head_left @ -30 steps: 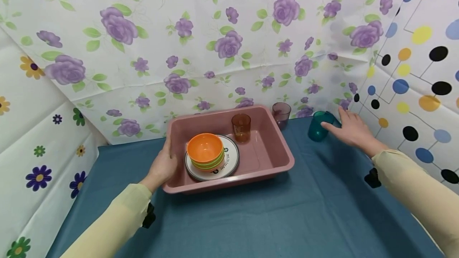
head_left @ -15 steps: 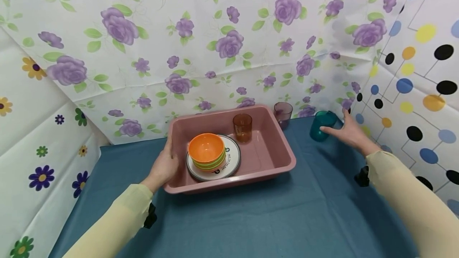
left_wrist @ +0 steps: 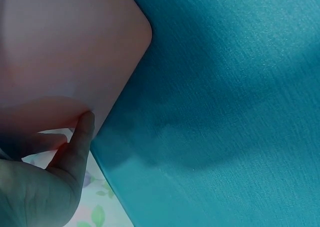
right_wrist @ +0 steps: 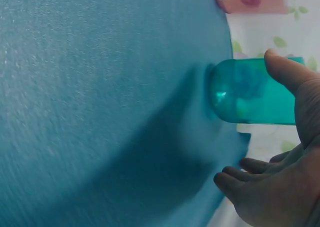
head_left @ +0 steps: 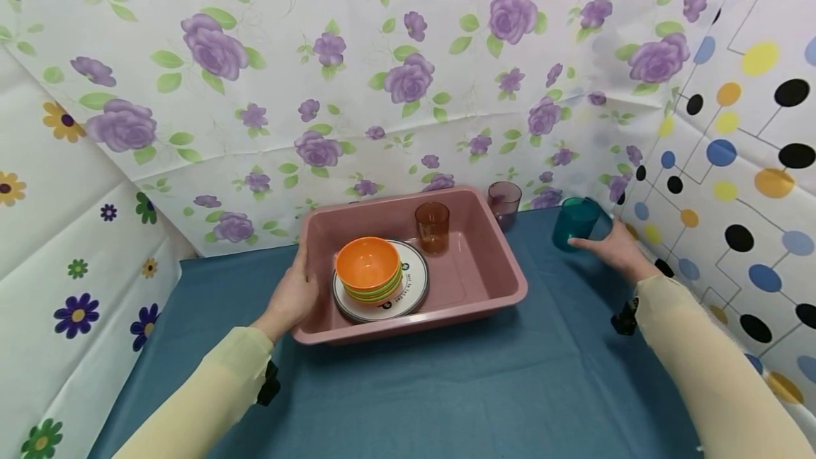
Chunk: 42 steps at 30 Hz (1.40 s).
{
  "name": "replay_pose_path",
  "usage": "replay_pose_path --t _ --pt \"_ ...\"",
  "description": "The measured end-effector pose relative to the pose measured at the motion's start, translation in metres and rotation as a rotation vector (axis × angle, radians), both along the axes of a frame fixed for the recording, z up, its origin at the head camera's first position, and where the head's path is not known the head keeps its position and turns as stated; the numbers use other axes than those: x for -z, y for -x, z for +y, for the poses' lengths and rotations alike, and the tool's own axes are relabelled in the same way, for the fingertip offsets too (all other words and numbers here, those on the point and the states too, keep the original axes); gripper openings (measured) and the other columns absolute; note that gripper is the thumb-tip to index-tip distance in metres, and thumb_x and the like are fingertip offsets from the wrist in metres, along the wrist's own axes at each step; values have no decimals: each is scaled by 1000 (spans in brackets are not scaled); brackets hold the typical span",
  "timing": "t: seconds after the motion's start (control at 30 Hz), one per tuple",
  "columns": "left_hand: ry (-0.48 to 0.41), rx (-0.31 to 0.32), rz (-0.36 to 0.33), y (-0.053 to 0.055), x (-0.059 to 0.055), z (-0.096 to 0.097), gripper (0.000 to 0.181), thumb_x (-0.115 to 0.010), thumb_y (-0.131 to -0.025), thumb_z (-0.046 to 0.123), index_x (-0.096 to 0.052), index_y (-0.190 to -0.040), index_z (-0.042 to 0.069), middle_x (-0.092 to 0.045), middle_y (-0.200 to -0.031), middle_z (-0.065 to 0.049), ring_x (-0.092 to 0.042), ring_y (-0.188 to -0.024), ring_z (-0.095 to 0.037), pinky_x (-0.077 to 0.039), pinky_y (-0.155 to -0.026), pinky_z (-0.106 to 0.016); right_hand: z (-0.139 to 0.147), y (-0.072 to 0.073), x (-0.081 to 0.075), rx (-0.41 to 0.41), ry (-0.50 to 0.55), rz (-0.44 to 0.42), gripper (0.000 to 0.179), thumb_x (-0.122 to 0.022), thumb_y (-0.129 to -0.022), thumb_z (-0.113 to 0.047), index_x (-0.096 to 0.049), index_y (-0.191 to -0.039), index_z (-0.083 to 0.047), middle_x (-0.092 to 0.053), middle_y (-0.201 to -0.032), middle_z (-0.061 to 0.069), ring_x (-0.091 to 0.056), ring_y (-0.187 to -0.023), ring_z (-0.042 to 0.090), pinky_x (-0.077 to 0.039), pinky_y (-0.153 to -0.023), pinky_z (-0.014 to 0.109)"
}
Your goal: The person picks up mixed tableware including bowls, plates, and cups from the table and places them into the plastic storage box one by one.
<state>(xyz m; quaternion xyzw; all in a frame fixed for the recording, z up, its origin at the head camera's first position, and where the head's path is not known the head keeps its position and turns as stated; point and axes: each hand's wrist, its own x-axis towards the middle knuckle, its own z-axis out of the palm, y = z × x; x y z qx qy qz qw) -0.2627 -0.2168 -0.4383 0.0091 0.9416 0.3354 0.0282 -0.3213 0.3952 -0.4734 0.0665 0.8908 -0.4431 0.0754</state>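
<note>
At the left end of a pink plastic basin, my left hand grips the side wall. The left wrist view has the outside of that wall, with a finger lying against it. Inside the basin, an orange bowl tops a stack of green ones on white plates. A brown see-through cup stands behind them. On the right, my right hand is spread beside an upright teal cup. Its thumb overlaps the cup in the right wrist view, the other fingers apart from it.
A pale purple see-through cup stands just behind the basin's right back corner. Blue cloth covers the table. Floral sheeting rises along the back, and dotted sheeting closes off the right side.
My right hand has come lower and closer around the teal cup, its thumb now in front of it. The left hand and basin have stayed in place.
</note>
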Motion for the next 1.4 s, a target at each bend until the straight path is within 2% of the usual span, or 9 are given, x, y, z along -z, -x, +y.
replay_pose_path --t 0.27,0.5,0.7,0.87,1.1,1.4 --pt "-15 5 -1 1 2 -2 76 -36 -109 12 15 -163 23 -38 -155 -30 -57 -123 -44 -45 -104 -59 -6 5 16 36 9 -19 119 -70 -95 -48 15 -156 10 7 -160 41 -7 -147 58 -21 -112 71" --pt "-11 -3 5 1 3 -2 74 -34 -108 11 14 -164 22 -37 -156 -30 -57 -123 -43 -45 -104 -59 -21 5 14 113 48 1 112 -70 -96 -41 8 -157 12 -5 -159 42 -17 -145 57 -24 -112 70" --pt "-23 -8 4 0 3 -2 75 -35 -108 11 13 -164 23 -36 -157 -29 -57 -122 -42 -46 -103 -58 -32 7 14 114 95 66 101 -72 -97 -32 -4 -158 12 -19 -157 41 -27 -143 55 -29 -111 68" --pt "-29 -13 -6 0 1 -1 74 -35 -109 12 14 -164 23 -35 -158 -28 -57 -123 -43 -46 -103 -59 -34 12 18 138 116 95 102 -72 -96 -33 -3 -159 9 -19 -157 40 -28 -142 55 -30 -111 68" --pt "-36 -11 -13 0 1 -1 74 -35 -109 13 14 -164 24 -36 -157 -28 -59 -121 -42 -48 -101 -58 -35 18 23 203 137 101 103 -75 -94 -32 -6 -160 8 -22 -158 38 -28 -143 54 -31 -111 67" --pt "-42 0 -6 -1 2 -3 79 -39 -109 12 16 -163 27 -37 -156 -28 -59 -122 -43 -48 -100 -59 -39 22 25 251 151 97 102 -76 -94 -31 -8 -160 6 -22 -159 36 -27 -144 53 -30 -112 67"
